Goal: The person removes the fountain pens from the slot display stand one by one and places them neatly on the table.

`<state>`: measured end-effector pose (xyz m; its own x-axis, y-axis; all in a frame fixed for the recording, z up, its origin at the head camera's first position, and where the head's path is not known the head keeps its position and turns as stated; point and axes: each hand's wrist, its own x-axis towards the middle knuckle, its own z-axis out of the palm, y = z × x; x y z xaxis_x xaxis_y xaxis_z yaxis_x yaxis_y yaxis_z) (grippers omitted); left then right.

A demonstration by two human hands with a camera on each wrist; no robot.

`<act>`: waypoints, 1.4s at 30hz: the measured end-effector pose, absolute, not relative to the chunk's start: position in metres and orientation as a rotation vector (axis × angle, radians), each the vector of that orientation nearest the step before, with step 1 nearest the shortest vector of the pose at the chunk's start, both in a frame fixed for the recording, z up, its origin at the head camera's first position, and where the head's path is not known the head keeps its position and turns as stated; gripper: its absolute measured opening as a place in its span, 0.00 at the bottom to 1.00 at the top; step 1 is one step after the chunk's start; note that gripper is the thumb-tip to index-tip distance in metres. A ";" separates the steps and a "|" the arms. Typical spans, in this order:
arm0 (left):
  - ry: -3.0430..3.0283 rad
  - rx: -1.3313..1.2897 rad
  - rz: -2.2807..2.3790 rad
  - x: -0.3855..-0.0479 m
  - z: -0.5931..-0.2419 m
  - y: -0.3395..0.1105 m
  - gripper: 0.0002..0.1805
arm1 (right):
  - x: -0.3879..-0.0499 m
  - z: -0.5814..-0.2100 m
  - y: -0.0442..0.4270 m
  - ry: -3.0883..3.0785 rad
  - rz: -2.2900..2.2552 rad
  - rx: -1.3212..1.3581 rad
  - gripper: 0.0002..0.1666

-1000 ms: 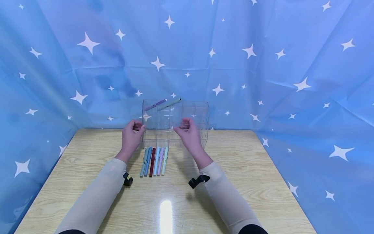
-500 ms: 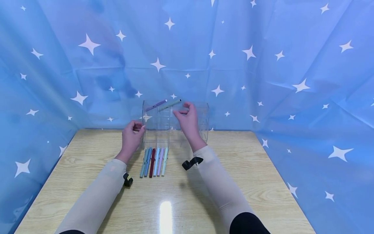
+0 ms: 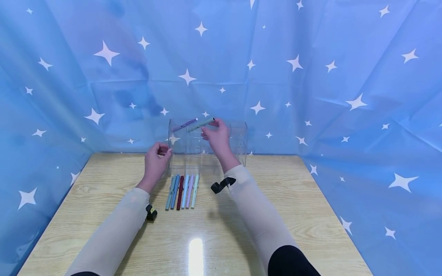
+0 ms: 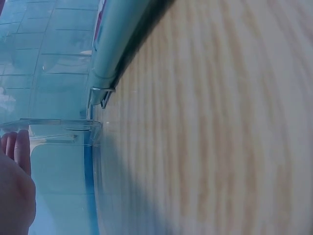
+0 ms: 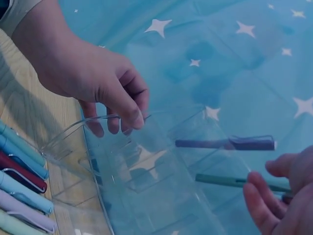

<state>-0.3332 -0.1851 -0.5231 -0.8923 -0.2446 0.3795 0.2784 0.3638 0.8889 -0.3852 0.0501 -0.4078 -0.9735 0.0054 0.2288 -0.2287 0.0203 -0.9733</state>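
Observation:
A clear plastic organizer (image 3: 185, 157) with several compartments stands at the back of the table. My left hand (image 3: 156, 163) holds its left side wall; in the right wrist view, thumb and fingers of that left hand (image 5: 93, 73) lie on either side of the rim. Two capped pens slant out of the upper compartments, a purple pen (image 3: 185, 124) and a green pen (image 3: 200, 125). Beside the green pen's raised end is my right hand (image 3: 218, 138). In the right wrist view its parted fingers (image 5: 261, 200) overlap that end of the green pen (image 5: 220, 180); contact is unclear.
Several pens lie side by side in front of the organizer, among them a dark red pen (image 3: 180, 193) and a lilac pen (image 3: 190, 191). A blue curtain (image 3: 276, 76) with white stars hangs behind the wooden table (image 3: 283, 199).
My right hand has risen from the organizer's lower front and moved left to the green pen's raised end. The left hand and the pens have stayed in place.

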 end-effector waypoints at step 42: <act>-2.170 -0.020 -1.554 -0.333 -0.521 -0.185 0.11 | -0.410 -0.419 0.047 -2.160 2.092 0.397 0.10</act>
<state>-0.3331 -0.1846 -0.5212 -0.8904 -0.2535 0.3779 0.2762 0.3589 0.8916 -0.4101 0.0473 -0.4191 -0.9599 -0.1112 0.2574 -0.2608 0.0173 -0.9652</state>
